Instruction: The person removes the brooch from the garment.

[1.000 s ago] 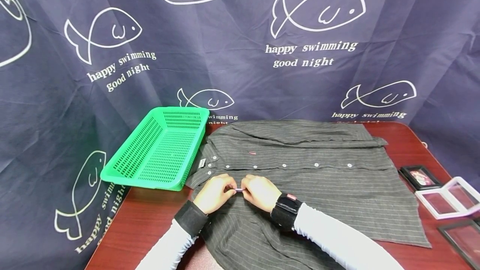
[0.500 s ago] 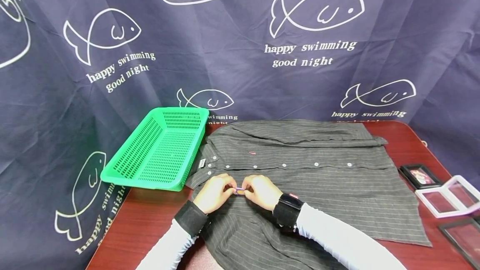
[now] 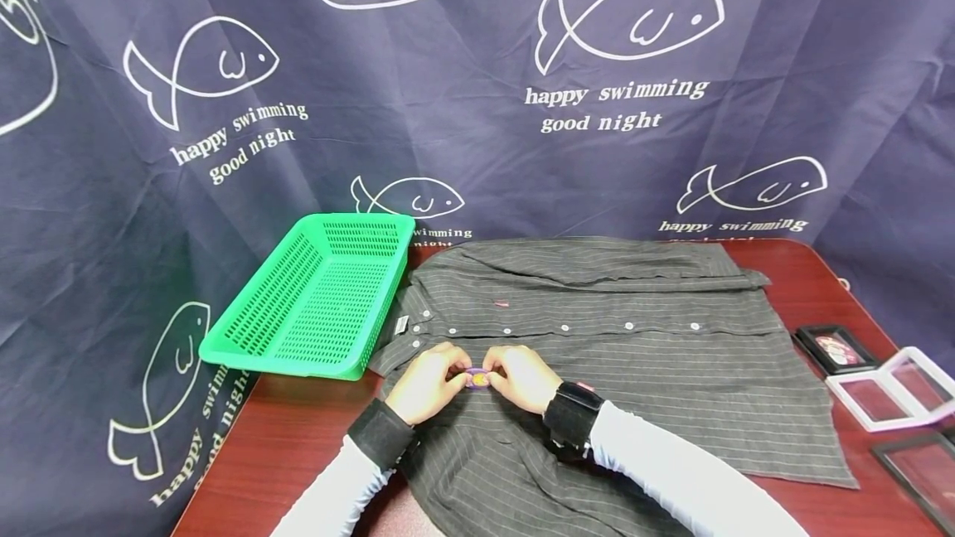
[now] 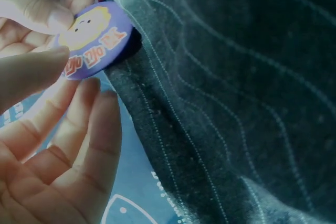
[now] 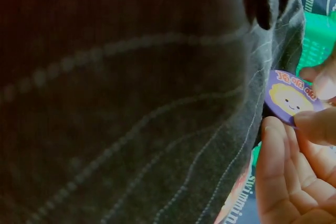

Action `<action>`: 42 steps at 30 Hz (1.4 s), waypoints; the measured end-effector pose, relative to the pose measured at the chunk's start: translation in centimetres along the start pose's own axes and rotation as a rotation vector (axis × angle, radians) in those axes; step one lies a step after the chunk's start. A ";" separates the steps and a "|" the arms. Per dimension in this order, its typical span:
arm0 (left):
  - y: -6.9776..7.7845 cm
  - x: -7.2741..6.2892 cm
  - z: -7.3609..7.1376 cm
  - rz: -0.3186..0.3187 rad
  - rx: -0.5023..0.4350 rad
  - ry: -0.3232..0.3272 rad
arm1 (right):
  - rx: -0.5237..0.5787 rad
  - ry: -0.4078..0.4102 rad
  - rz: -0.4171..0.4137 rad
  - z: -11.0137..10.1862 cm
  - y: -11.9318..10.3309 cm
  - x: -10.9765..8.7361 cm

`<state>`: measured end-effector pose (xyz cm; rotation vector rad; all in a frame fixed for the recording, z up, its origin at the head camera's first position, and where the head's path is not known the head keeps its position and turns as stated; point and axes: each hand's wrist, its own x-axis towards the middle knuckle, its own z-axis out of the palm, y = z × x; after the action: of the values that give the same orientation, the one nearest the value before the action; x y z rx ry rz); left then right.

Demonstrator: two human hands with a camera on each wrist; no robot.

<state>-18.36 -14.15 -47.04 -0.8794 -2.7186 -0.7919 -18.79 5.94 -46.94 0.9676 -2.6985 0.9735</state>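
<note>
Both hands pinch a round purple badge (image 3: 479,379) between thumb and fingers, low over a dark grey striped button-up shirt (image 3: 656,404). My left hand (image 3: 427,385) has the badge's left edge, and my right hand (image 3: 525,380) has its right edge. In the left wrist view, the badge (image 4: 116,23) shows a yellow cartoon face and red-and-white lettering, its far edge against the shirt cloth. The right wrist view shows the badge's front (image 5: 287,99) beside the cloth. Its back is hidden, so I cannot tell whether it is fastened to the shirt.
A green plastic basket (image 3: 328,305) stands at the left of the red-brown table (image 3: 321,446). On the right edge lie a small black frame (image 3: 837,353), a white folding frame (image 3: 869,400) and a dark-rimmed frame (image 3: 925,471). A dark blue fish-print curtain (image 3: 492,156) hangs behind.
The badge has tilted from edge-on to showing its yellow face upward. My right hand has shifted very slightly; my left hand stays nearly in place.
</note>
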 end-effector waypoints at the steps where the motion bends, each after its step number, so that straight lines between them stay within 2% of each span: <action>1: 0.0 0.0 0.0 -0.003 0.007 -0.001 | 0.007 -0.003 0.004 0.0 0.0 0.0; 5: -0.1 -0.3 0.2 0.000 0.054 -0.036 | 0.041 -0.010 0.016 -0.2 0.2 0.2; 10: 0.0 -0.6 0.2 -0.014 0.091 -0.135 | 0.055 -0.014 0.025 -0.2 0.6 0.3; 20: -0.1 -0.6 0.3 -0.134 0.076 -0.334 | 0.078 -0.055 0.090 -0.2 0.5 0.4; 32: 0.0 -0.5 0.0 -0.179 0.127 -0.392 | 0.162 -0.112 0.163 -0.2 0.3 0.8; 42: 0.0 -0.4 -0.1 -0.202 0.120 -0.405 | 0.220 -0.139 0.202 -0.2 0.5 0.8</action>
<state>-18.04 -14.39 -47.02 -0.8230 -3.2109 -0.5190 -19.79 5.98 -46.80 0.8366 -2.8955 1.3105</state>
